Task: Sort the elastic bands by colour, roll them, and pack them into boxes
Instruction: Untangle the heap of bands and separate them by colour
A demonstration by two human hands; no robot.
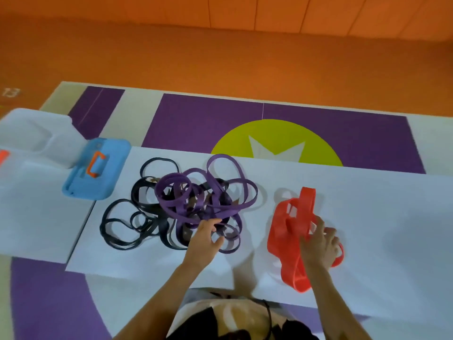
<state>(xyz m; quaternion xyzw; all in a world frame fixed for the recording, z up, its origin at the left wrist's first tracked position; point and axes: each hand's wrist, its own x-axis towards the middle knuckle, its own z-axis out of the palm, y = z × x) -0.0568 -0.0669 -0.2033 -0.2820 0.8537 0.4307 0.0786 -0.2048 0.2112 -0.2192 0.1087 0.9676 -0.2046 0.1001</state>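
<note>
- The left hand [205, 238] reaches into a tangle of purple bands [210, 190], fingertips touching a strand at its near edge; I cannot tell whether it pinches that strand (the fingers are blurred).
- Black bands [122, 229] sprawl just left of this hand, knotted into the purple ones.
- The right hand [320, 241] lies with fingers spread over the red bands [282, 229], which are heaped under and left of it; one red loop stands upright beside the forefinger, and whether it is gripped cannot be told.
- Far to the left of both hands sits a blue lid [98, 182] beside a clear box [36, 133].
</note>
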